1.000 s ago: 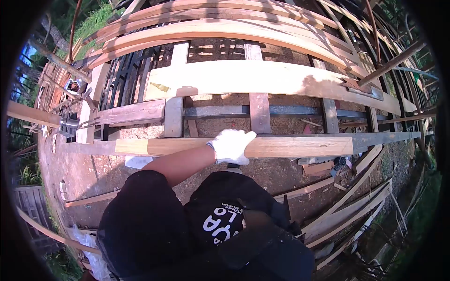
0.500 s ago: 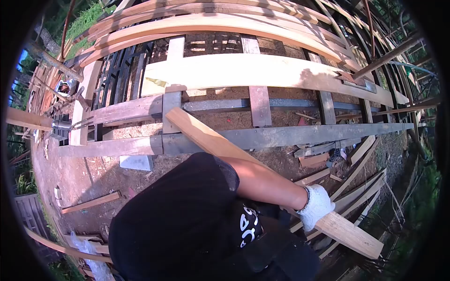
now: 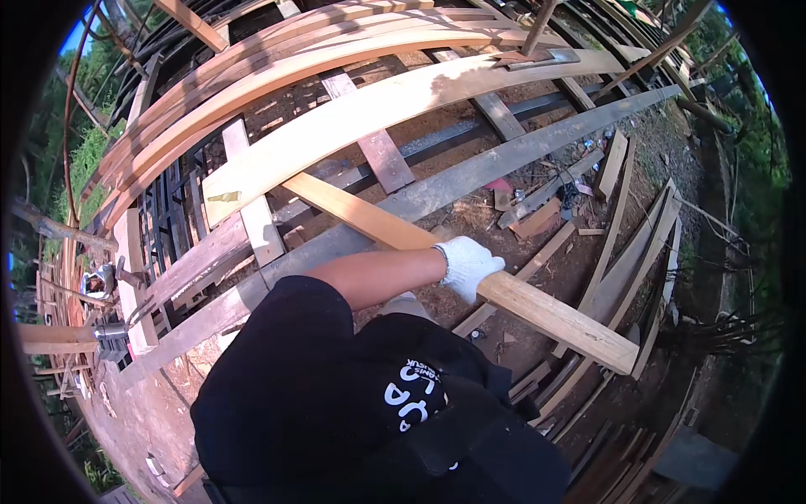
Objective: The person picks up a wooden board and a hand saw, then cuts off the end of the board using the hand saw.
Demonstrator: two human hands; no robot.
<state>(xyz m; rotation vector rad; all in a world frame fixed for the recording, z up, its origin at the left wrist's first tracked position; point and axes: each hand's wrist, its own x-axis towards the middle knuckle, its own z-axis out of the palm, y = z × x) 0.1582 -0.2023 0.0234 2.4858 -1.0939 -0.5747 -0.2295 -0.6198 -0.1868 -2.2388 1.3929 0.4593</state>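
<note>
My left hand (image 3: 468, 267), in a white knit glove, reaches across my body and is closed round a pale wooden board (image 3: 554, 322). The board slants from the lower right to the upper left, passing over a long grey beam (image 3: 445, 189). Its far end meets the near edge of a wide, sunlit plank (image 3: 369, 109) in this view. That plank rests on short crosspieces, one of them a reddish-brown crosspiece (image 3: 386, 160). My right hand is out of the picture.
Long timbers (image 3: 277, 76) lie side by side beyond the wide plank. A hand saw (image 3: 537, 57) lies on that plank's far right part. Scrap strips of wood (image 3: 621, 252) litter the ground at right. A hammer (image 3: 126, 275) sits on the frame at left.
The view has turned, so the rack now slants. My gloved hand and the board have moved up and left in view, bringing the board's far end to the wide plank's edge.
</note>
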